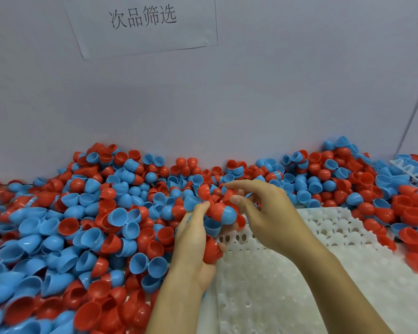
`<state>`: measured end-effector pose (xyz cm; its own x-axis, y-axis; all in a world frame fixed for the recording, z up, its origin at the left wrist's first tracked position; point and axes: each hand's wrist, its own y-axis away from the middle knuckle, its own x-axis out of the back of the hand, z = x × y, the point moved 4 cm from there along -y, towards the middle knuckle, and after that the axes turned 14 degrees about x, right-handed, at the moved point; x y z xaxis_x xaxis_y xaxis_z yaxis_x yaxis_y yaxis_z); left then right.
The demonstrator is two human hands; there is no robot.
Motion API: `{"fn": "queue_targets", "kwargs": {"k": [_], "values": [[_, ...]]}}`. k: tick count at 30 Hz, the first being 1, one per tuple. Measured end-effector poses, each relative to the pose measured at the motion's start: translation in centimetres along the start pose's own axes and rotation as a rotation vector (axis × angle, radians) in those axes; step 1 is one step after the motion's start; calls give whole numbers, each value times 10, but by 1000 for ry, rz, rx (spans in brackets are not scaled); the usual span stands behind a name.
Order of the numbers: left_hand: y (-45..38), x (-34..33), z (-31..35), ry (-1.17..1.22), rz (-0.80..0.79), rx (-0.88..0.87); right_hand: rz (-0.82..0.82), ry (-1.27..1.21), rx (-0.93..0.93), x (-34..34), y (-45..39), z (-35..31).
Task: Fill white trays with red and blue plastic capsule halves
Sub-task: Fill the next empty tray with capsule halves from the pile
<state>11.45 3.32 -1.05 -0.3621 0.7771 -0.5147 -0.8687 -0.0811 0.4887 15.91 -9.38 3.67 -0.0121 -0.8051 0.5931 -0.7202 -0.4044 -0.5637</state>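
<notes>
A big pile of red and blue capsule halves (87, 225) covers the table from the left edge to the back wall. A white tray (287, 280) with round pockets lies at the lower right, its pockets bare. My left hand (193, 239) cups a handful of capsule halves (211, 247), red and blue, at the tray's left edge. My right hand (263, 208) is above the tray's far corner, thumb and fingers pinching a joined red-and-blue capsule piece (221, 212) on top of that handful.
More capsule halves (410, 213) are heaped along the right side and partly over the tray's far edge. A second white tray (405, 169) pokes out at the far right. A grey wall with a paper sign (143, 22) stands right behind the pile.
</notes>
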Motion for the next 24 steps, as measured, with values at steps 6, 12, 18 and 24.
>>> {"fn": "queue_targets", "kwargs": {"k": [6,12,18,24], "values": [[5,-11,-4,78,-192,102,92,22,57,-6,-1,-6],[-3,-7,-8,108,-155,110,76,39,-26,-10,1,-1],[-8,-5,-11,-12,-53,79,-61,21,-44,-14,4,-5],[-7,-7,-9,-42,-56,59,-26,73,107,-9,3,-13]]}}
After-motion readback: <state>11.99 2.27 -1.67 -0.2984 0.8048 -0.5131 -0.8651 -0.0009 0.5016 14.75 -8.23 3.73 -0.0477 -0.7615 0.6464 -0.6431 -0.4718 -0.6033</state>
